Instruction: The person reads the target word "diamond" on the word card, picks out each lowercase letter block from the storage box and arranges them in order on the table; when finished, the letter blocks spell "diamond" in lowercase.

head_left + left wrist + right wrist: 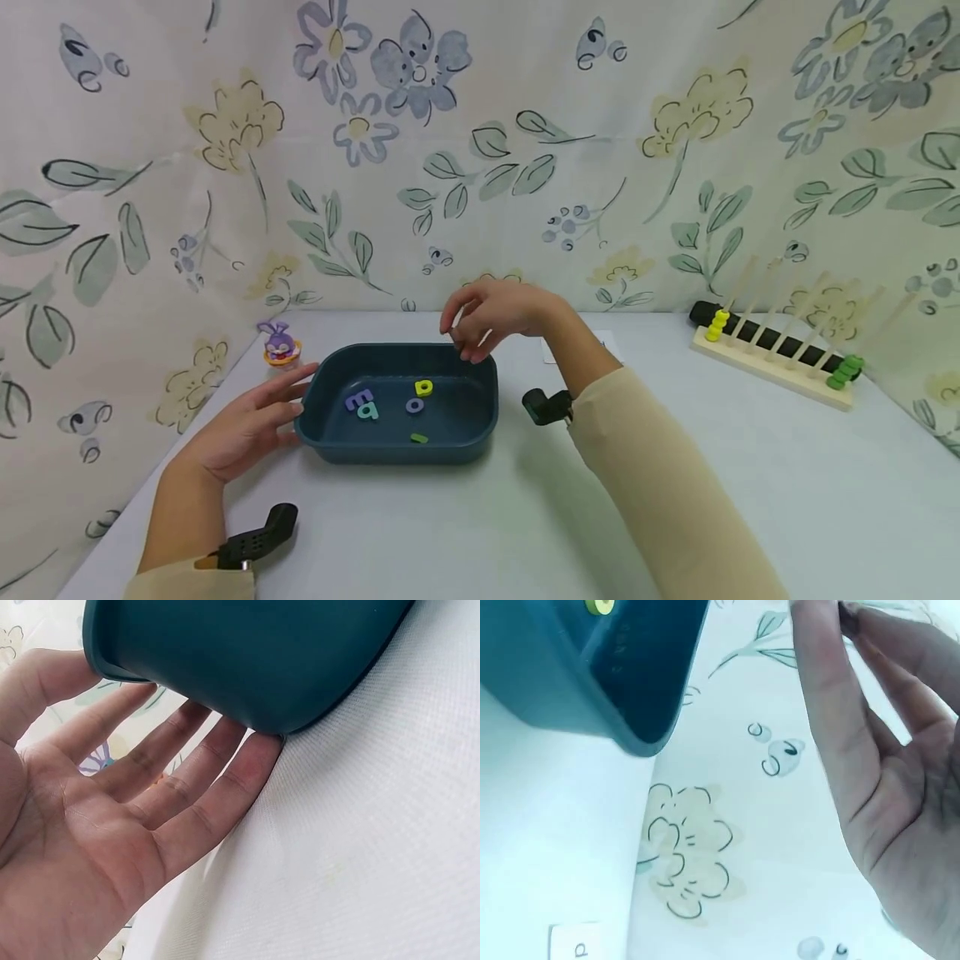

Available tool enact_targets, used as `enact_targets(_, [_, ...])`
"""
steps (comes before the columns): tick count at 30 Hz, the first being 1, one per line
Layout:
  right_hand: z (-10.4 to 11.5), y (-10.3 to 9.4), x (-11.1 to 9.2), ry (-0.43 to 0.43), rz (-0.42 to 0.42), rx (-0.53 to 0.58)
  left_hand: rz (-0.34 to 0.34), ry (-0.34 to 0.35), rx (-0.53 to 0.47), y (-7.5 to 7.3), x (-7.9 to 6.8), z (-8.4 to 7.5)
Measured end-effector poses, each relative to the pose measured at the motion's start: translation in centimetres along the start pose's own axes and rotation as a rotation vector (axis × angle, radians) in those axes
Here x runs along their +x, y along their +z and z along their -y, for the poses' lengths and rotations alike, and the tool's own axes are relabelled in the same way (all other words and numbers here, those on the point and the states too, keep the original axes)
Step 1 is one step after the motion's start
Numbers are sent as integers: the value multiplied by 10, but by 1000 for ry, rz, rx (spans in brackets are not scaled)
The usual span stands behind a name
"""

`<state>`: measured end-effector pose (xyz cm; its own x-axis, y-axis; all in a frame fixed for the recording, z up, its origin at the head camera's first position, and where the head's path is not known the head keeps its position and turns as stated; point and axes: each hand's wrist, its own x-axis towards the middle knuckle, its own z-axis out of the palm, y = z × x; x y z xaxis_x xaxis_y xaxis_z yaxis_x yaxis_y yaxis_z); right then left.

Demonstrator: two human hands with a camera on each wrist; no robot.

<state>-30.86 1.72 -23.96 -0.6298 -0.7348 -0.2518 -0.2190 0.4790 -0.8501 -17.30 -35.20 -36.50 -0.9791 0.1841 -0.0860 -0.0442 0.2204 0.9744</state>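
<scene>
We see the left hand (251,425) spread wide, with its palm open and its fingers almost straight. Its fingertips touch the left side of the blue tub (397,453), and the tub sits flat on the white desk (420,533). The right hand (501,318) is up above the back right corner of the tub. Its fingers bend down, and the tips of its thumb and pointer finger come very close together, so the gap is small. We see a dark spot by those tips, but we cannot tell if the hand holds anything there. Down in the tub lie a purple m (359,400), a teal letter (362,413) just beside it, a yellow letter (418,389), a purple ring-shaped letter (408,407) and a little green piece (419,438) near the front. To the right of the tub, we see a white card (577,946) with a letter on it. A purple bunny toy (279,343) stands behind the left hand.
</scene>
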Motion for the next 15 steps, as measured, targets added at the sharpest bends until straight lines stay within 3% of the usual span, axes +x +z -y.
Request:
enact_targets(9, [-11,-2,-24,-147,-161,56,23,17,-11,-1,-1,1])
enact_targets(15, [-25,-2,-43,-162,-262,35,16,6,-7,1,1,2])
